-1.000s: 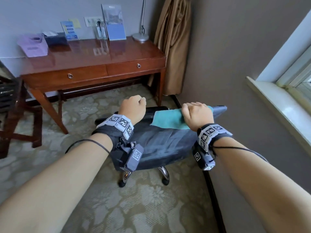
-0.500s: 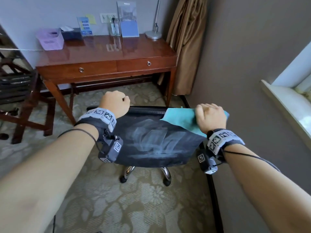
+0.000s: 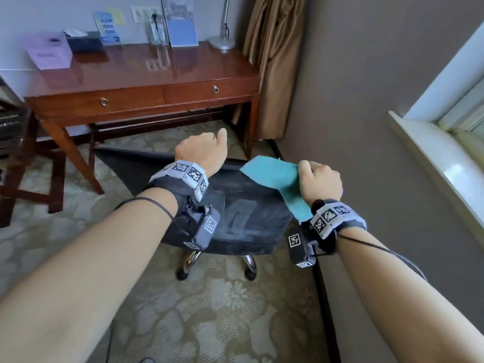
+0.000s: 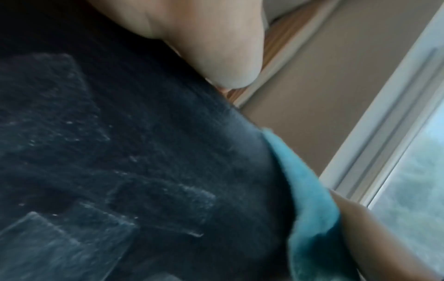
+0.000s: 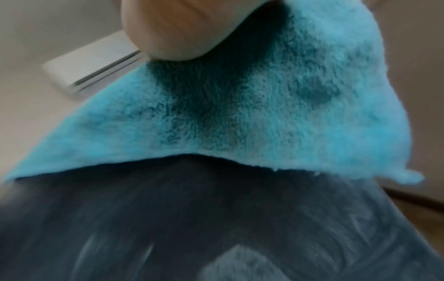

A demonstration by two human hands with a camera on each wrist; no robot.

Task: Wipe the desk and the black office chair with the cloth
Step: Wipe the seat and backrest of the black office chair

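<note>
The right hand (image 3: 320, 180), fingers curled, gripped a turquoise cloth (image 3: 275, 176) draped over the black office chair (image 3: 251, 218) back's top edge. The left hand (image 3: 203, 151), fingers curled, held that edge. The wooden desk (image 3: 146, 72) stood beyond.

turquoise cloth (image 3: 272, 174), black chair (image 3: 248, 216), floral carpet (image 3: 209, 310)

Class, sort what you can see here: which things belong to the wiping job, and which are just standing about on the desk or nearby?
Belong to the job:
blue cloth, gripped by the right hand
black office chair, steadied by the left hand
desk

Just standing about:
pink box
dark tissue box
lamp base
curtain
</note>
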